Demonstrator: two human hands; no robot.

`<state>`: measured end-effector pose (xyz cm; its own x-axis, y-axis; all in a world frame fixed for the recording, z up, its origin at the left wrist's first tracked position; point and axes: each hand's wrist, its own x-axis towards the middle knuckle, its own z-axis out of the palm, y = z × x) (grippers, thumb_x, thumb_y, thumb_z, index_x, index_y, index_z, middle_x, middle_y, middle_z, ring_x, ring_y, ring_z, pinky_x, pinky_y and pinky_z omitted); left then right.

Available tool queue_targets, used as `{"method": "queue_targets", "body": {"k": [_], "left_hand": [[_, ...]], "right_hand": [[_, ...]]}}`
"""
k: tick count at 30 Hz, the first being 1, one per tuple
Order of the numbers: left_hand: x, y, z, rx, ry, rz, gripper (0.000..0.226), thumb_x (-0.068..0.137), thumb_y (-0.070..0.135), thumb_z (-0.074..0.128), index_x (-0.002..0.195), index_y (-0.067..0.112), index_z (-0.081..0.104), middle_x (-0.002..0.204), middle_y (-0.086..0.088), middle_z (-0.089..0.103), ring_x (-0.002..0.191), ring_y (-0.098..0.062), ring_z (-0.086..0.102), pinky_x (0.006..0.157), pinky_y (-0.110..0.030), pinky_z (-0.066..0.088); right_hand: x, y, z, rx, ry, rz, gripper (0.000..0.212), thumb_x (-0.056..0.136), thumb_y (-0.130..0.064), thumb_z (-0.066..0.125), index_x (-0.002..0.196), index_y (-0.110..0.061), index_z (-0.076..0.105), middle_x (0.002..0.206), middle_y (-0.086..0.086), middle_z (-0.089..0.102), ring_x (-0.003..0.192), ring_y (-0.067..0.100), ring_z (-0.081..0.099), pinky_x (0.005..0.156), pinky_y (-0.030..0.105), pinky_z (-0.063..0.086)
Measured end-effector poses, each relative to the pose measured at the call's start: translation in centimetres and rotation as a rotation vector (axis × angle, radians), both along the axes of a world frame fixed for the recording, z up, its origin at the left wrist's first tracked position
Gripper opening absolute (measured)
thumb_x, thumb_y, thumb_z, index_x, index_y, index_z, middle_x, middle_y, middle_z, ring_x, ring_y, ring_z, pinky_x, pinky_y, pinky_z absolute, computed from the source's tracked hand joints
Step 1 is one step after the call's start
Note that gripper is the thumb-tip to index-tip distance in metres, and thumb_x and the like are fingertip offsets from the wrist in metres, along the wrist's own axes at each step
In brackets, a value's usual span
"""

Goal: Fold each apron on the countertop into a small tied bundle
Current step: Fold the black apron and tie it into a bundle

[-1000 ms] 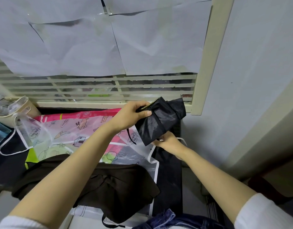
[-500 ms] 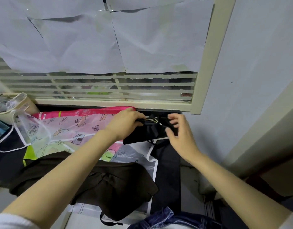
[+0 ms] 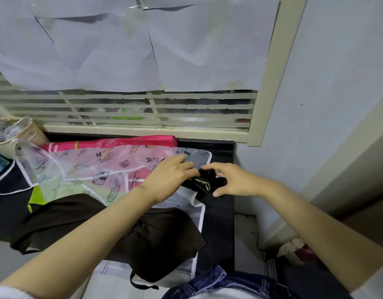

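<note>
1. The black apron bundle [image 3: 204, 184] sits right of centre in the frame, on the dark tabletop [image 3: 218, 223], with its left part lying over the white-trimmed edge of a translucent printed apron [image 3: 89, 169]. It is a small, crumpled wad with a yellow-green outlined label on top.
2. The left hand [image 3: 171, 178] comes in from the lower left, palm down. Its fingers [image 3: 186, 167] are bent, and their tips close on the left end of the black bundle.
3. The right hand [image 3: 236, 180] comes in from the lower right. Its fingers [image 3: 216, 167] curve over the top of the bundle while the thumb sits against its lower right side, so the hand cups and holds the wad between them.
4. The two hands nearly meet above the bundle, forefinger tips close together.
5. The printed apron, with rabbits, houses and leaves, spreads across the left centre of the frame. It lies over a pink apron [image 3: 113, 143] near the window ledge.
6. A dark brown apron [image 3: 156, 240] lies loosely heaped in the lower centre, overlapping the near edge of the printed one, with a strap hanging off its near edge.
7. A beige bag [image 3: 33, 134] stands at the left edge.
8. Sheets of white paper [image 3: 100, 50] cover the upper window, with slats below them.
9. Denim fabric [image 3: 218, 281] shows at the bottom edge.
</note>
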<state>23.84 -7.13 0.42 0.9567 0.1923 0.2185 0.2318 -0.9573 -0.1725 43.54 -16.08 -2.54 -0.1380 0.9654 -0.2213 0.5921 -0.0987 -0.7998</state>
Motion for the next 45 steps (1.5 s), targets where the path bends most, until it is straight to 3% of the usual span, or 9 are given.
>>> {"method": "queue_targets", "body": {"k": [4, 9, 15, 22, 26, 31, 37, 42, 45], "left_hand": [[-0.5, -0.3, -0.4, -0.039, 0.054, -0.034, 0.026, 0.073, 0.006, 0.073, 0.092, 0.023, 0.070, 0.066, 0.008, 0.054, 0.064, -0.016, 0.043, 0.055, -0.025, 0.030], [-0.7, -0.4, -0.4, 0.001, 0.045, -0.087, 0.023, 0.073, 0.006, 0.069, 0.088, 0.023, 0.070, 0.065, 0.008, 0.051, 0.064, -0.016, 0.043, 0.055, -0.024, 0.033], [-1.8, 0.1, 0.0, -0.012, -0.004, -0.080, 0.025, 0.073, 0.009, 0.059, 0.088, 0.024, 0.072, 0.064, 0.010, 0.052, 0.069, -0.012, 0.030, 0.053, -0.024, 0.036], [-2.6, 0.0, 0.0, 0.039, 0.061, -0.168, 0.030, 0.079, 0.007, 0.050, 0.090, 0.026, 0.070, 0.069, 0.010, 0.054, 0.070, -0.014, 0.039, 0.064, -0.022, 0.026], [-3.3, 0.5, 0.5, 0.031, 0.051, -0.186, 0.029, 0.079, 0.009, 0.047, 0.087, 0.024, 0.070, 0.068, 0.010, 0.054, 0.073, -0.014, 0.035, 0.065, -0.024, 0.024], [-4.9, 1.3, 0.6, 0.021, 0.163, -0.210, 0.034, 0.061, 0.003, 0.080, 0.085, 0.026, 0.071, 0.067, 0.011, 0.054, 0.067, -0.014, 0.043, 0.062, -0.023, 0.023], [-5.3, 0.9, 0.6, 0.064, 0.140, -0.291, 0.026, 0.083, 0.016, 0.044, 0.080, 0.026, 0.068, 0.068, 0.010, 0.055, 0.074, -0.014, 0.034, 0.064, -0.024, 0.021], [-6.7, 1.6, 0.2, 0.067, 0.147, -0.358, 0.008, 0.081, 0.017, 0.069, 0.084, 0.024, 0.066, 0.073, 0.009, 0.054, 0.076, -0.014, 0.033, 0.067, -0.025, 0.022], [-7.4, 2.7, 0.3, 0.075, 0.149, -0.322, 0.017, 0.086, 0.020, 0.052, 0.084, 0.027, 0.067, 0.077, 0.010, 0.058, 0.077, -0.014, 0.032, 0.066, -0.025, 0.022]], "right_hand": [[1.0, 0.3, 0.3, -0.025, -0.224, 0.116, 0.053, 0.082, 0.001, 0.067, 0.129, -0.022, 0.054, 0.107, -0.002, 0.052, 0.097, 0.014, 0.053, 0.095, 0.027, 0.046], [0.8, 0.8, 0.5, 0.101, -0.414, 0.269, 0.020, 0.089, -0.021, 0.063, 0.108, -0.019, 0.059, 0.111, 0.000, 0.050, 0.104, 0.013, 0.046, 0.093, 0.029, 0.039], [1.4, 0.8, 1.3, -0.051, -0.152, 0.195, 0.006, 0.092, -0.021, 0.061, 0.090, -0.016, 0.058, 0.093, 0.005, 0.064, 0.086, 0.012, 0.055, 0.081, 0.024, 0.044], [0.4, 1.2, 2.1, -0.216, 0.059, 0.132, 0.015, 0.094, -0.022, 0.057, 0.081, -0.019, 0.050, 0.071, -0.005, 0.065, 0.068, 0.004, 0.056, 0.070, 0.011, 0.040], [-0.1, 1.7, 1.4, -0.227, 0.098, 0.077, 0.013, 0.093, -0.021, 0.059, 0.081, -0.018, 0.053, 0.066, -0.009, 0.057, 0.065, 0.008, 0.054, 0.073, 0.023, 0.050], [0.0, 2.1, 2.2, -0.060, -0.187, 0.079, 0.011, 0.091, -0.025, 0.062, 0.085, -0.017, 0.066, 0.083, -0.010, 0.064, 0.080, 0.002, 0.058, 0.077, 0.008, 0.042], [-2.3, 4.0, 2.5, 0.143, -0.465, 0.063, 0.006, 0.088, -0.022, 0.064, 0.087, -0.016, 0.065, 0.090, -0.006, 0.059, 0.087, 0.012, 0.056, 0.082, 0.030, 0.045], [-5.6, 3.9, 0.9, -0.034, -0.196, 0.140, 0.027, 0.098, -0.008, 0.044, 0.117, -0.013, 0.063, 0.115, -0.009, 0.062, 0.107, 0.004, 0.054, 0.097, 0.018, 0.038], [-7.9, 3.2, -0.6, -0.125, 0.018, 0.157, 0.026, 0.100, -0.003, 0.037, 0.112, -0.011, 0.058, 0.098, -0.003, 0.057, 0.086, 0.005, 0.052, 0.085, 0.017, 0.042]]}}
